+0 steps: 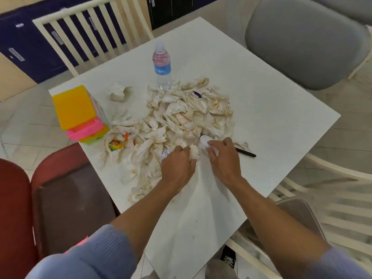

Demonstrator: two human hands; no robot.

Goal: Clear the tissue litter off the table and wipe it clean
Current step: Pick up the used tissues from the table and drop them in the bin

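Both hands at soiled tissue pile (181, 119) on white table (271, 109), left hand (177, 166) pinching a wad, right hand (223, 158) holding white lid

A white square table (271, 109) stands on a pale tiled floor (24, 125); a cream slatted chair (94, 27) behind it, a grey padded chair (302, 41) beyond its right corner, dark blue cabinets (30, 47) beyond; red chairs (60, 188) at its near left.
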